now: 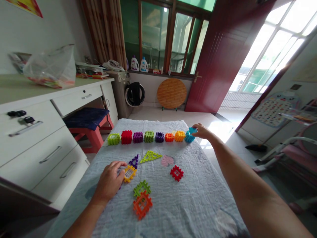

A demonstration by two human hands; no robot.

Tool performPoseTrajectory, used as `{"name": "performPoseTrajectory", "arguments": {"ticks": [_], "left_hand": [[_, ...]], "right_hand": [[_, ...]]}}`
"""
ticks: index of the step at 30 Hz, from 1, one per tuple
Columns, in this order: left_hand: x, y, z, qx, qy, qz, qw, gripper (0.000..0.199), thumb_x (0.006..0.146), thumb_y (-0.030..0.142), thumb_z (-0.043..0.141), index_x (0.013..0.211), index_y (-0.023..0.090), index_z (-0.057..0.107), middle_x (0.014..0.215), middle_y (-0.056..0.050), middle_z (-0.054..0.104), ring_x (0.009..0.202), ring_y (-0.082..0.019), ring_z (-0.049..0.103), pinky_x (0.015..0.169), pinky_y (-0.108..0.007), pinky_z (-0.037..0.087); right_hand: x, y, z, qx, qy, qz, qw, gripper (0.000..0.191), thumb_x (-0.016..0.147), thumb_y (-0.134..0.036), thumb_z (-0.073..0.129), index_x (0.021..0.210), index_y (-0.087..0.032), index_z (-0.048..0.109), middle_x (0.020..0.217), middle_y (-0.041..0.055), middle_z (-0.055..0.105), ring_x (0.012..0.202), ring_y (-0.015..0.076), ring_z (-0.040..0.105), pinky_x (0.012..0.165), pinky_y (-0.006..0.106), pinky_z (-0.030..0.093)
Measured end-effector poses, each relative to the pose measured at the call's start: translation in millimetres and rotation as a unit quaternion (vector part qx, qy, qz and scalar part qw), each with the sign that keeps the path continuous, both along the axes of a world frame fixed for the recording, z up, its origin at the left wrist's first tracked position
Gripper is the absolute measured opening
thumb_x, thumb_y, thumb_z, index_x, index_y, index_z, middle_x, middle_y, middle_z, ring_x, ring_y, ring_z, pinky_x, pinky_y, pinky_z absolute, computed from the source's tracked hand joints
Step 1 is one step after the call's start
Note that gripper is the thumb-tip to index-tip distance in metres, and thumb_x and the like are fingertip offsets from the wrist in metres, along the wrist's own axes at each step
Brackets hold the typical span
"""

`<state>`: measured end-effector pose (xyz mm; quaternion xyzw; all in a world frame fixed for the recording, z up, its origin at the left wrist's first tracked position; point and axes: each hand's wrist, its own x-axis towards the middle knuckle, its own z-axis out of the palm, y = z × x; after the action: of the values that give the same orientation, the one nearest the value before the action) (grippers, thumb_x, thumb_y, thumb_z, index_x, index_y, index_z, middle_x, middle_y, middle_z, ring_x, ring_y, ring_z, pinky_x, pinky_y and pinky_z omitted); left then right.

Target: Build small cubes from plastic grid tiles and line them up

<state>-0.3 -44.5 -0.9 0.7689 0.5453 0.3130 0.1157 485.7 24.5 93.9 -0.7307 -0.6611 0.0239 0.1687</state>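
Note:
My left hand (111, 180) is at the left of the cloth, thumb and fingers closed on the left edge of a yellow square interlocking block piece (129, 174). A purple triangular piece (134, 161) lies just behind it. At the right end of a row of colored stacks, my right hand (201, 131) has its fingertips closed on a blue block piece (192, 130), at the top of the blue stack (190, 137). Leftward along the row stand yellow (179, 136), orange (169, 137), dark purple, green, purple, red (126, 137) and lime (114, 139) stacks.
Loose on the cloth-covered table (188, 205) lie a lime triangle (150, 156), a red square (176, 173), a green square (142, 188) and an orange square (143, 205). A red stool (96, 135) and white desk (49, 148) stand left.

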Motion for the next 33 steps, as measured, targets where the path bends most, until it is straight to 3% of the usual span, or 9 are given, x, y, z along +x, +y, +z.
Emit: {"name": "performPoseTrajectory", "arguments": {"ticks": [10,14,17,20,25,29,33], "left_hand": [[-0.8,1.2,0.0,-0.021,-0.014,-0.007,1.0,0.023,0.08,0.03,0.046,0.092,0.021,0.063,0.098,-0.005,0.065,0.097,-0.024,0.059,0.092,-0.038,0.045],[0.0,1.5,0.5,-0.016,-0.016,-0.003,1.0,0.023,0.079,0.031,0.047,0.091,0.021,0.064,0.098,-0.005,0.065,0.097,-0.024,0.059,0.092,-0.037,0.045],[-0.1,1.0,4.6,-0.008,-0.014,0.001,1.0,0.023,0.078,0.03,0.048,0.091,0.021,0.064,0.099,-0.005,0.065,0.097,-0.024,0.059,0.093,-0.037,0.045],[-4.4,-0.7,11.8,-0.009,0.003,0.0,1.0,0.025,0.078,0.033,0.05,0.094,0.02,0.064,0.101,-0.007,0.063,0.099,-0.025,0.058,0.094,-0.039,0.043],[-21.3,-7.4,22.2,-0.066,0.08,-0.007,0.995,0.047,0.069,0.055,0.062,0.103,0.021,0.065,0.11,-0.008,0.057,0.107,-0.03,0.054,0.099,-0.045,0.039],[-32.7,-13.8,25.7,-0.141,0.114,-0.057,0.982,0.068,0.053,0.059,0.073,0.112,0.026,0.063,0.116,-0.007,0.054,0.11,-0.032,0.052,0.096,-0.042,0.042],[-36.3,-15.8,26.9,-0.162,0.101,-0.099,0.976,0.076,0.05,0.048,0.077,0.12,0.026,0.058,0.118,-0.007,0.051,0.113,-0.03,0.05,0.1,-0.04,0.04]], "right_hand": [[2.1,12.9,-7.6,-0.064,-0.038,0.024,0.997,0.046,0.063,-0.019,0.069,0.109,-0.01,0.066,0.104,0.0125,0.058,0.094,0.0237,0.057,0.085,0.033,0.043],[1.6,7.7,-3.2,-0.037,-0.041,0.014,0.998,0.054,0.064,-0.02,0.068,0.117,-0.011,0.06,0.112,0.0142,0.055,0.105,0.0267,0.053,0.092,0.036,0.041],[-9.5,-5.8,4.6,0.036,-0.016,0.011,0.999,0.057,0.067,-0.023,0.065,0.123,-0.015,0.056,0.119,0.014,0.052,0.105,0.0272,0.053,0.092,0.04,0.042],[-44.0,-31.9,9.7,0.076,0.037,0.065,0.994,0.05,0.071,-0.024,0.06,0.121,-0.016,0.056,0.115,0.0125,0.054,0.096,0.0236,0.056,0.086,0.038,0.045],[-130.8,-84.8,-0.9,-0.048,0.048,0.287,0.956,0.046,0.073,-0.028,0.065,0.117,-0.017,0.057,0.109,0.009,0.059,0.092,0.0201,0.057,0.084,0.035,0.045],[-180.7,-107.4,-16.4,-0.113,0.007,0.304,0.946,0.043,0.068,-0.028,0.071,0.108,-0.015,0.061,0.101,0.0107,0.059,0.091,0.0231,0.056,0.083,0.038,0.045],[-216.3,-117.1,-26.3,-0.078,0.022,0.34,0.937,0.043,0.072,-0.035,0.072,0.108,-0.015,0.061,0.101,0.0103,0.06,0.093,0.0231,0.055,0.086,0.038,0.043]]}}
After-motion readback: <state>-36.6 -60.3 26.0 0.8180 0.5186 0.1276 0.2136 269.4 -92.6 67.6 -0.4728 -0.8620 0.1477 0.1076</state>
